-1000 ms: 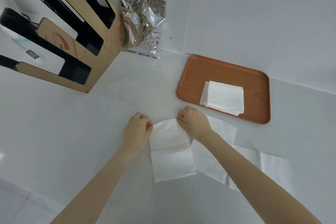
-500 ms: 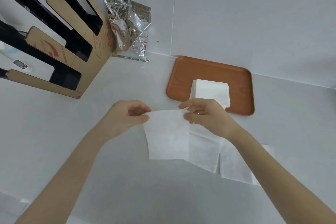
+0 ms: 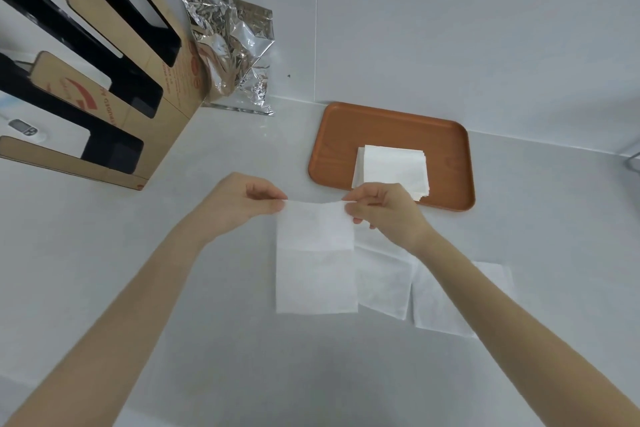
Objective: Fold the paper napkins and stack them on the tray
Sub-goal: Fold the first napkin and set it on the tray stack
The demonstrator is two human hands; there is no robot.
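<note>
A white paper napkin (image 3: 316, 263) hangs in front of me with a crease across its middle. My left hand (image 3: 242, 201) pinches its top left corner and my right hand (image 3: 384, 210) pinches its top right corner. Two more napkins (image 3: 384, 277) lie flat on the white counter to the right, partly under my right forearm. An orange-brown tray (image 3: 391, 128) sits behind my right hand, by the wall. A stack of folded napkins (image 3: 393, 165) rests on the tray's near half, its near edge hidden by my right hand.
A crumpled foil bag (image 3: 232, 45) leans in the wall corner at the back. A cardboard and black rack (image 3: 114, 80) stands at the left. A small grey device (image 3: 22, 126) shows behind it. A metal edge (image 3: 632, 158) pokes in at the far right.
Both hands have lifted the napkin's far edge off the counter and raised it, so the sheet now hangs from its two top corners. The camera view has shifted slightly.
</note>
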